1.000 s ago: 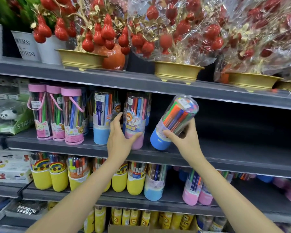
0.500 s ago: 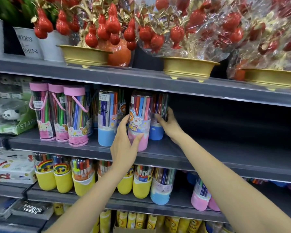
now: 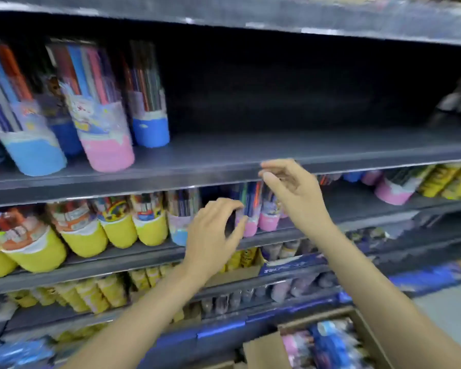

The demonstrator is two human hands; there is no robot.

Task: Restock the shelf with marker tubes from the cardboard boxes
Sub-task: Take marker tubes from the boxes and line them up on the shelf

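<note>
A shop, by every sign: tiered grey metal shelves run across the view, stocked in rows with clear marker tubes (pink, blue and yellow bases, many alike). Near right, low down, an open cardboard box holds more packaged tubes. The picture is blurred.

Grey metal shelf, bare along its right part. On its left: blue-based marker tube, pink-based marker tube, second blue-based tube set further back; all upright, picture blurred.

Shelf below: row of yellow-based tubes; pink-based tubes behind the hands.

Left hand: empty, fingers curled, in front of the lower row.

Right hand: empty, fingers loosely spread, at the shelf's front edge.

Cardboard box, bottom right: open, holding pink and blue tubes.
</note>
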